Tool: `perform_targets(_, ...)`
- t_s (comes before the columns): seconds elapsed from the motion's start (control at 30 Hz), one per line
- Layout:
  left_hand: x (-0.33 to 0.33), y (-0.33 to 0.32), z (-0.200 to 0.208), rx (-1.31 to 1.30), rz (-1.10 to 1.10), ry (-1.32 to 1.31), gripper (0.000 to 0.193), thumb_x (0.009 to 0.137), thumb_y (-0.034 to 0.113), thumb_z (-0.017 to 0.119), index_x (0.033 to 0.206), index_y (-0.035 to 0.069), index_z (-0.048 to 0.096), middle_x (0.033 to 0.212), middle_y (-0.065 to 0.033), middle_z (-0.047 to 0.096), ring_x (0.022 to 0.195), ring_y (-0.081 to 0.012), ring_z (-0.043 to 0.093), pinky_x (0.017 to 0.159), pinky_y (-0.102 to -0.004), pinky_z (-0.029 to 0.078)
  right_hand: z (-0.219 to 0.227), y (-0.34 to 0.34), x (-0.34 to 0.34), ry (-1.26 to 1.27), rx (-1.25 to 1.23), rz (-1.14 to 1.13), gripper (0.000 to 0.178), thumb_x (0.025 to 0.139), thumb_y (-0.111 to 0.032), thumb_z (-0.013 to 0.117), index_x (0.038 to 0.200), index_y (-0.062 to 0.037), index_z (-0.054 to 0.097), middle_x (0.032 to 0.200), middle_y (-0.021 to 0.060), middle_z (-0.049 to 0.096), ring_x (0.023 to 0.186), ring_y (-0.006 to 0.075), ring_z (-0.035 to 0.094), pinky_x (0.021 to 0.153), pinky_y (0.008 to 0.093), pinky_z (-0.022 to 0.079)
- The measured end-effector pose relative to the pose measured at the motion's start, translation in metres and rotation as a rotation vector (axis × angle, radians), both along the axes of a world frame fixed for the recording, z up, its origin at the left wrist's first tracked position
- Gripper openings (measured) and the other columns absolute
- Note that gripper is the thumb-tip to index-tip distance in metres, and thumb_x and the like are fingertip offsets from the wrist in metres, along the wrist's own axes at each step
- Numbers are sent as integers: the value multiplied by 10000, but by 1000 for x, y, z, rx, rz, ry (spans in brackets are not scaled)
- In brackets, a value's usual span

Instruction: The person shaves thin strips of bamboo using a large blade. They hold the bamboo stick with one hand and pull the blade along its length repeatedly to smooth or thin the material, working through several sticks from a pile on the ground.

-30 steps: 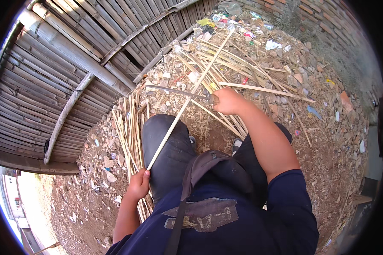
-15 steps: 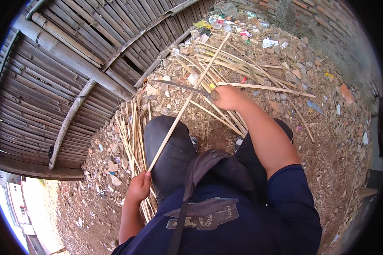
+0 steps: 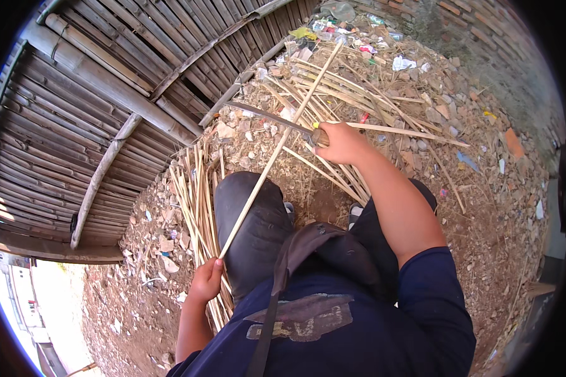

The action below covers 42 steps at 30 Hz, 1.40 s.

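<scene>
Discarded packaging lay scattered over the dirt ground: a crumpled white wrapper near the far rubble, a yellow wrapper beside the bamboo fence, small multicoloured scraps at the top, and a flat bluish scrap to the right. No signs or screens appeared.

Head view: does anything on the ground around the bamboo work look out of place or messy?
Yes. Bits of coloured plastic and paper litter lie among the rubble by the brick wall, mixed with loose split bamboo strips lying crisscross. The long pale bamboo strip held in both hands looks intact.
</scene>
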<state>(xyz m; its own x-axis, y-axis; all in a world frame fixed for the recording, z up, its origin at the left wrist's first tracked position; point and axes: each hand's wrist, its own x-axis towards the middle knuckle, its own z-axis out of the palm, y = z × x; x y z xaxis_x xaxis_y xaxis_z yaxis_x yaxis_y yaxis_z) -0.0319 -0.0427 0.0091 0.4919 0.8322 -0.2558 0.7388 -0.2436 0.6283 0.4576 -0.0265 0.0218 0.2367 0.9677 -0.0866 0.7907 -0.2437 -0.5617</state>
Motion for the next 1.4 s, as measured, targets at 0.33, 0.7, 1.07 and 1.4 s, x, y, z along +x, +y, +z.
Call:
perform_targets(0.33,-1,-1,-24,22,46,-105,419,1096,297,472,803,3,526,620,-87,505,596,-167,471,573,-378,405,2,-12,-17,50,140,335,577,887,-614,695,959,-46,619,740,172,646,732,384,656,674,464,492)
perform_targets(0.7,2,2,-14,96,23,-35,411,1086,290,495,797,1,532,597,-173,534,539,-301,536,564,-423,436,7,-6,-37,-299,119,368,422,841,-467,765,1047,-109,680,861,162,715,853,386,709,759,509,554)
perform_targets(1.07,17,-1,-16,405,65,-14,299,1054,264,524,907,15,599,704,-195,625,672,-411,624,639,-491,483,-2,-4,-28,-198,202,231,334,828,-361,785,984,-94,659,782,171,685,792,400,689,705,516,535)
perform_targets(1.4,24,8,-11,207,72,27,378,1070,334,532,874,16,588,673,-175,624,622,-373,626,616,-447,484,4,2,-35,-216,60,217,304,786,-201,727,1074,-108,695,882,174,727,873,376,717,770,510,571)
